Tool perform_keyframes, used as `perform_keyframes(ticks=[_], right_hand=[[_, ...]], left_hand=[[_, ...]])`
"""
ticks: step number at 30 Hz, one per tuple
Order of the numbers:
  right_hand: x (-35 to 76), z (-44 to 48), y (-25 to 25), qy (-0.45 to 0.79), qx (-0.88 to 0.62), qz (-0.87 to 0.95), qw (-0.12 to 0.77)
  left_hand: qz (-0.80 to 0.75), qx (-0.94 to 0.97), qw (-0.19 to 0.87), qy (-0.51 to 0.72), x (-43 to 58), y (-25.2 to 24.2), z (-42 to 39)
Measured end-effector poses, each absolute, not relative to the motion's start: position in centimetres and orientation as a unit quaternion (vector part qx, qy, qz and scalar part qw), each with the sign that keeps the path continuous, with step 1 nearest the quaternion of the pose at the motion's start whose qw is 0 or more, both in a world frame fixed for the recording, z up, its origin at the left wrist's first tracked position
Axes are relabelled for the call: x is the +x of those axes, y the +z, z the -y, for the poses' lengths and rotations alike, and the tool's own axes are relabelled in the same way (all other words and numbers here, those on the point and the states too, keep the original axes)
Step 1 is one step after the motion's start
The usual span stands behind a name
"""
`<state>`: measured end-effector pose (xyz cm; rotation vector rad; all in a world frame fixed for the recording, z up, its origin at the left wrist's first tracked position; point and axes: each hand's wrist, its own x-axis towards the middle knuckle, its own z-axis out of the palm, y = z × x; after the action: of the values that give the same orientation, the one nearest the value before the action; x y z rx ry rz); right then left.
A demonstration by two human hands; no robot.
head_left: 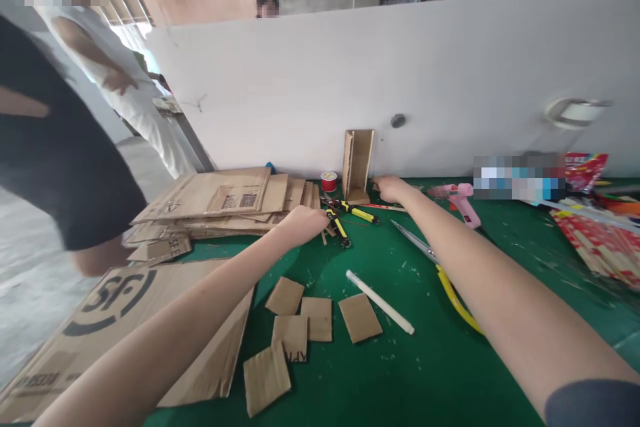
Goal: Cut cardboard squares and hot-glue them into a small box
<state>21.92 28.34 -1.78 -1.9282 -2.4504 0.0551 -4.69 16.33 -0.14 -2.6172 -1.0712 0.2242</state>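
Observation:
Both my arms reach forward over a green mat [440, 373]. My left hand [305, 223] is curled beside the yellow-and-black pliers [340, 230], touching or gripping their handles; the fingers are partly hidden. My right hand [393, 188] rests at the foot of an upright folded cardboard piece [358, 165] that stands against the white partition [400, 73]; its fingers are bent and what they hold is hidden. A second yellow-and-black tool [357, 212] lies between the hands. A small red spool [329, 181] sits just left of the cardboard piece.
Several small cardboard squares [300, 330] and a white glue stick [380, 302] lie near me. Yellow-handled scissors [440, 267] run under my right arm. A pink glue gun [463, 203] and colourful packets [600, 233] are on the right. Flattened boxes [220, 203] pile on the left. People stand at left.

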Motion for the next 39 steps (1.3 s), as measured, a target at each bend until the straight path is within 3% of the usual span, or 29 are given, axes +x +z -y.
perform_keyframes(ticks=[4, 10, 19, 23, 29, 35, 39], right_hand=[[22.7, -27.3, -1.4, 0.027, -0.637, 0.771, -0.007], [24.1, -25.4, -1.5, 0.042, -0.646, 0.761, 0.043], [21.2, -22.1, 0.8, -0.010, -0.589, 0.756, 0.284], [17.8, -19.8, 1.9, -0.022, -0.534, 0.778, 0.330], [11.3, -18.9, 2.3, 0.020, -0.443, 0.860, 0.253], [9.3, -21.9, 0.7, 0.060, -0.507, 0.852, 0.116], [9.3, -22.3, 0.2, 0.058, -0.521, 0.847, 0.082]], left_hand=[[0.353, -0.920, 0.151, 0.073, -4.8, 0.1, -16.3], [0.317, -0.932, 0.155, 0.079, -4.7, 0.5, -15.9], [0.285, -0.934, 0.201, 0.074, -4.7, -0.7, -15.0], [0.267, -0.935, 0.222, 0.066, -5.1, -0.1, -14.9], [0.296, -0.923, 0.238, 0.063, -5.3, 1.1, -13.0], [0.379, -0.912, 0.151, 0.047, -5.2, 0.9, -10.7], [0.356, -0.921, 0.150, 0.039, -5.3, 0.2, -10.3]])
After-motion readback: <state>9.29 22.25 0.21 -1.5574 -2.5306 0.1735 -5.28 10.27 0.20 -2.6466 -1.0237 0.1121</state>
